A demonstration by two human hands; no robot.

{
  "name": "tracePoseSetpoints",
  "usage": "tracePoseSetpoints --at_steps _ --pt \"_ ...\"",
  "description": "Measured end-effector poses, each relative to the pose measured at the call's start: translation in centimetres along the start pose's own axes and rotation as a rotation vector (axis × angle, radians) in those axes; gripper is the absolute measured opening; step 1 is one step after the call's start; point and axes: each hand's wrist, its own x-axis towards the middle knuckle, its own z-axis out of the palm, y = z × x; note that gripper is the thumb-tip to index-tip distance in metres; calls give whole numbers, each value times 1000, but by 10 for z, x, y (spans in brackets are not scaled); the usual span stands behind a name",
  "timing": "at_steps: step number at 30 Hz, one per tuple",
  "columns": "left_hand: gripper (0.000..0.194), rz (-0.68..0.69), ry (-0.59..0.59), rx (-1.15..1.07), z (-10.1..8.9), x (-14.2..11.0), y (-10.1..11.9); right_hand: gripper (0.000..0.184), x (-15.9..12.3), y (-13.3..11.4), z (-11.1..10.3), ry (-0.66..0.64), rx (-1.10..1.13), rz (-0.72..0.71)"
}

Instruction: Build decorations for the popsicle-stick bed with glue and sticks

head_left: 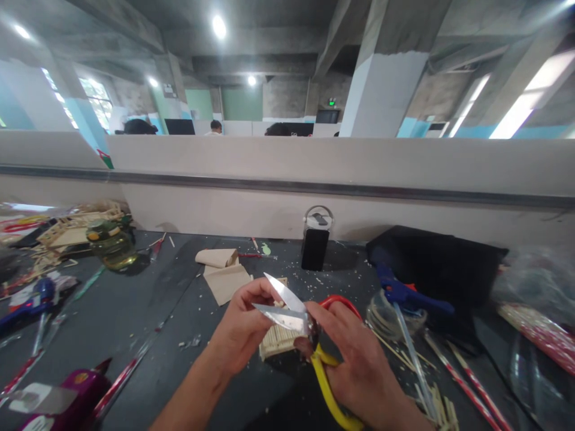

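My right hand (pixel 354 359) grips a pair of scissors (pixel 291 320) with one red and one yellow handle. The two blades stand apart and point to the left. My left hand (pixel 247 323) is closed in a pinch right beside the blade tips; whatever its fingertips hold is hidden or too small to name. Under the blades, on the dark table, lies a small panel of pale wooden sticks (pixel 281 342), partly covered by the scissors and hands.
Brown paper (pixel 227 281) lies beyond my left hand. A black phone (pixel 314 248) leans upright at the back. Blue glue guns (pixel 411 293) stand at either side, the right one by a clear jar. A yellowish bottle (pixel 112 245) and purple tool (pixel 67 398) are left.
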Motion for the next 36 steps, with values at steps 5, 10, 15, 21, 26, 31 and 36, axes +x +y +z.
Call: tracePoseSetpoints --at_steps 5,10,15,21,26,31,36 --pt "19 5 -5 -18 2 0 1 38 1 2 0 26 -22 -25" --pt "18 -1 -27 -24 4 -1 4 42 -3 6 1 6 -16 -24" --pt "9 46 -59 -17 3 0 9 31 0 2 -3 121 115 69" --pt "11 39 3 -66 4 2 13 30 3 -1 -6 140 192 169" --pt "8 24 21 -82 4 2 11 35 2 2 -3 56 209 178" --pt "9 10 3 -104 8 2 9 36 5 0 -2 -10 191 176" --pt "14 5 3 -128 11 0 7 34 6 -3 -1 -60 177 149"
